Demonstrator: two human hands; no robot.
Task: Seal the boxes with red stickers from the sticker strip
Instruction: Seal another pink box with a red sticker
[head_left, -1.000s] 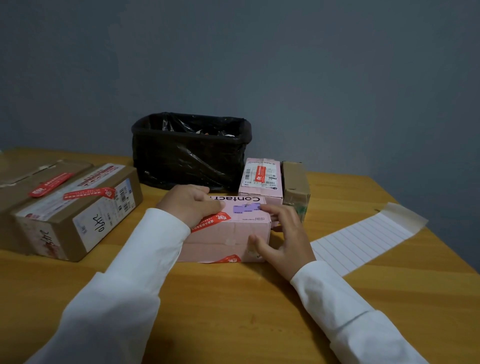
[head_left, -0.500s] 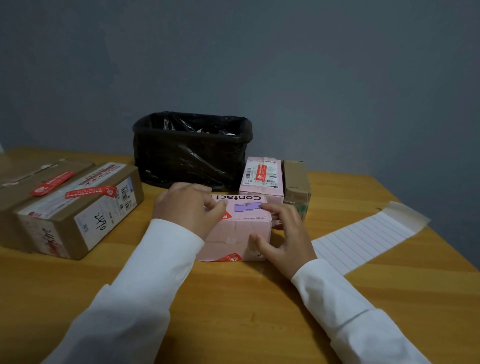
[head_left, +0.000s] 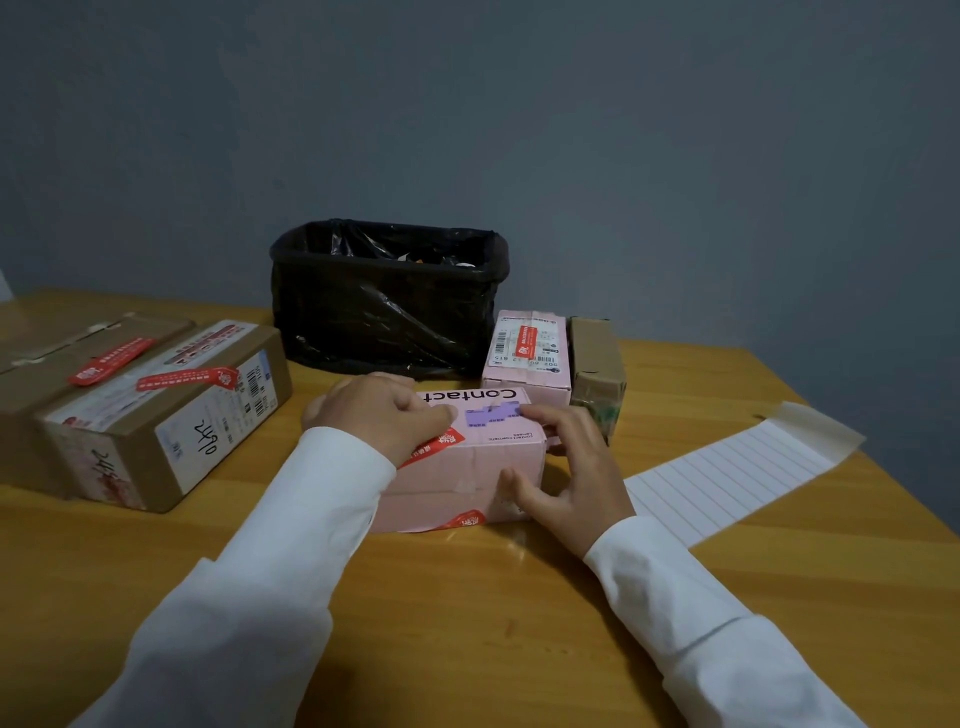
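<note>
A pink box (head_left: 467, 478) printed "Contact" lies at the middle of the wooden table (head_left: 467, 623). A red sticker (head_left: 434, 447) runs over its top left edge, and a second red sticker (head_left: 467, 519) shows at its front bottom edge. My left hand (head_left: 374, 415) lies curled on the box's top left, its thumb pressing beside the sticker and partly hiding it. My right hand (head_left: 566, 467) grips the box's right end, thumb on the front face. The white lined sticker strip (head_left: 727, 478) lies flat to the right, with no red stickers visible on it.
A second pink box (head_left: 524, 364) with a red sticker and a small brown box (head_left: 597, 364) stand just behind. Two brown cartons (head_left: 171, 415) (head_left: 62, 353), each with a red sticker, sit at the left. A black-lined bin (head_left: 384, 301) stands at the back.
My left hand slid toward me over the red sticker, then drew back, uncovering part of it. The pink box shifted slightly. My right hand kept its hold.
</note>
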